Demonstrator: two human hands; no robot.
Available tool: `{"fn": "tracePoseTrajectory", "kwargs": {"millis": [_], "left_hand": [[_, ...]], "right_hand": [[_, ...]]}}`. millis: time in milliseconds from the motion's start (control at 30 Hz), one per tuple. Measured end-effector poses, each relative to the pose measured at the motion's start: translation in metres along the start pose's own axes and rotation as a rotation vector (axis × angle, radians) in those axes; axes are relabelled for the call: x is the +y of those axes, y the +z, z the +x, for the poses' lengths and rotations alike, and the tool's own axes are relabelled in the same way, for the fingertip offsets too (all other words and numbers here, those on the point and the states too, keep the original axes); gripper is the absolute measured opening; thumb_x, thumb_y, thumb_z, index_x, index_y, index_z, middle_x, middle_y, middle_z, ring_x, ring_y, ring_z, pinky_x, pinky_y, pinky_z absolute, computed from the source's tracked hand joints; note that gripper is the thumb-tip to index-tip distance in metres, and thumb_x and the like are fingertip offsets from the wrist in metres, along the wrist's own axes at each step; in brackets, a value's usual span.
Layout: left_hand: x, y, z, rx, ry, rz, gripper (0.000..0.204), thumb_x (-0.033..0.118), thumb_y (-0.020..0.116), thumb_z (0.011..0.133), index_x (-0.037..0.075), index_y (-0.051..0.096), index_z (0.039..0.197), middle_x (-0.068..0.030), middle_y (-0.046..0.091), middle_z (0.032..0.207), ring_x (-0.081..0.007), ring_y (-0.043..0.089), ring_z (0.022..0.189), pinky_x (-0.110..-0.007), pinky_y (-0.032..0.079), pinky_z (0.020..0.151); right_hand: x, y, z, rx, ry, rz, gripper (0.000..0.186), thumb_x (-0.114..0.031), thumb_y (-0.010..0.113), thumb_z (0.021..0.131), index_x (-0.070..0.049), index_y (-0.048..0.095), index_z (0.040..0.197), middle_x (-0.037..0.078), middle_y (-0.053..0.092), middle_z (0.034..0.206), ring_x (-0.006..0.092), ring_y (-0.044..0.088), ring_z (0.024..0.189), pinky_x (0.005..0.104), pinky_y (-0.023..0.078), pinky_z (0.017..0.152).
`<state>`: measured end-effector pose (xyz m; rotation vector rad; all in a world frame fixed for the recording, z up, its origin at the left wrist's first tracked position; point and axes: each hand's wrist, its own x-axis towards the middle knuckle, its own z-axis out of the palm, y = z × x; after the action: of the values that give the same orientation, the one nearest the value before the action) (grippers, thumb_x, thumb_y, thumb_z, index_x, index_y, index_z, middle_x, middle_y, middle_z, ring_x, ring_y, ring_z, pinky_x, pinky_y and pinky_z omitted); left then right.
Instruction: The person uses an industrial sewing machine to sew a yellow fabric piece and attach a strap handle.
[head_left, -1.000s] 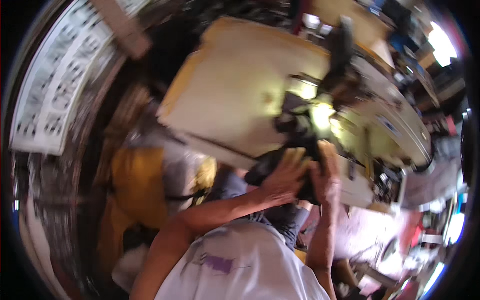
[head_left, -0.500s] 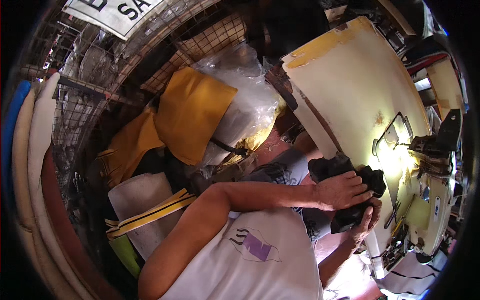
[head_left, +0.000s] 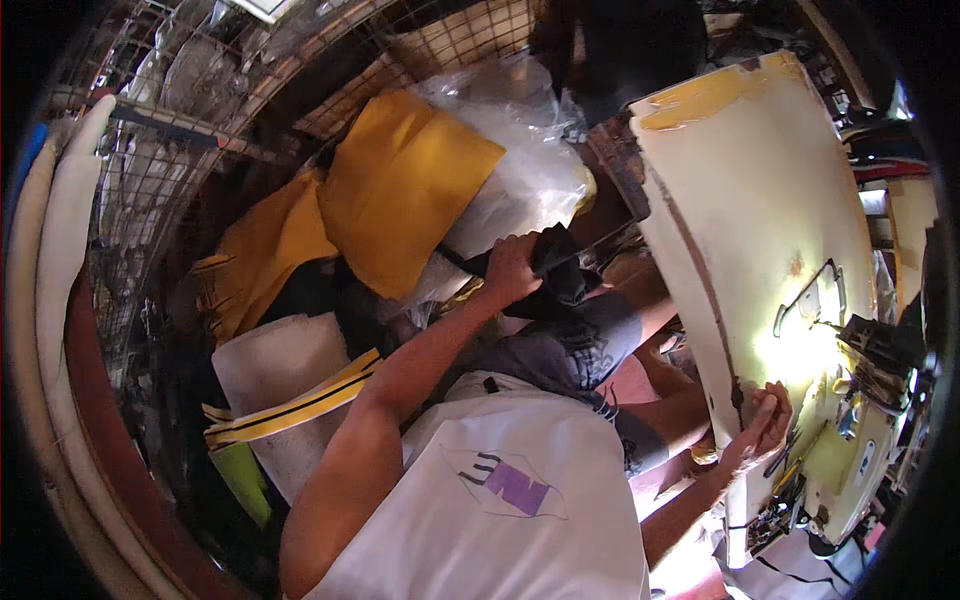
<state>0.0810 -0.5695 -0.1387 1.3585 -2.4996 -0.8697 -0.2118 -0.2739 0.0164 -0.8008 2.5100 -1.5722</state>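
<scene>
My left hand (head_left: 512,272) is closed around the edge of a crumpled black fabric piece (head_left: 562,275). The fabric hangs above my knees, left of the worn cream work table. Its exact kind cannot be made out. My right hand (head_left: 764,425) is over the near left edge of the table (head_left: 740,190), away from the fabric. Its fingers are loosely bent and nothing shows in them. A bright lamp glow lights the tabletop just beyond that hand, beside a dark sewing machine (head_left: 880,340).
Yellow-orange sheets (head_left: 410,190) and clear plastic wrapping (head_left: 535,160) are piled to the left. Nearer stand a pale roll (head_left: 280,370) and a yellow strip with black lines (head_left: 290,408). Wire mesh (head_left: 150,210) and tall rolls (head_left: 65,260) line the far left.
My left hand has carried the black fabric off the table side, leftward and away over my lap. My right hand has let go of it and stays near the table edge.
</scene>
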Motion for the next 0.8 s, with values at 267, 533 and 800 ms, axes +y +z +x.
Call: {"fn": "tracePoseTrajectory", "kwargs": {"millis": [267,533,800], "left_hand": [[-0.077,-0.019,-0.039,-0.123,0.003,-0.167,0.066,0.014,0.074,0.062,0.011,0.059,0.125,-0.0153,0.062,0.120,-0.0372,0.056,0.114,-0.045,0.041,0.101],[-0.200,-0.174,-0.069,-0.519,0.065,0.235,0.080,-0.009,0.067,0.058,0.013,0.054,0.133,-0.0151,0.053,0.136,-0.0355,0.045,0.130,-0.043,0.035,0.111],[-0.254,-0.127,-0.112,-1.324,-0.356,0.710,0.059,0.018,0.067,0.072,0.014,0.059,0.130,-0.0128,0.064,0.123,-0.0310,0.057,0.121,-0.047,0.040,0.106]], "right_hand": [[-0.002,0.003,0.003,0.030,-0.024,-0.069,0.021,-0.015,0.052,0.101,0.001,0.063,0.110,0.005,0.064,0.093,0.0113,0.056,0.082,0.0245,0.045,0.076],[0.010,-0.005,0.001,0.026,0.020,-0.080,0.027,-0.017,0.054,0.100,0.003,0.063,0.116,0.009,0.066,0.103,0.0142,0.059,0.089,0.0272,0.047,0.082],[0.014,-0.005,-0.001,0.037,0.011,-0.074,0.026,-0.018,0.055,0.100,0.001,0.063,0.116,0.009,0.067,0.105,0.0145,0.061,0.090,0.0272,0.049,0.083]]}}
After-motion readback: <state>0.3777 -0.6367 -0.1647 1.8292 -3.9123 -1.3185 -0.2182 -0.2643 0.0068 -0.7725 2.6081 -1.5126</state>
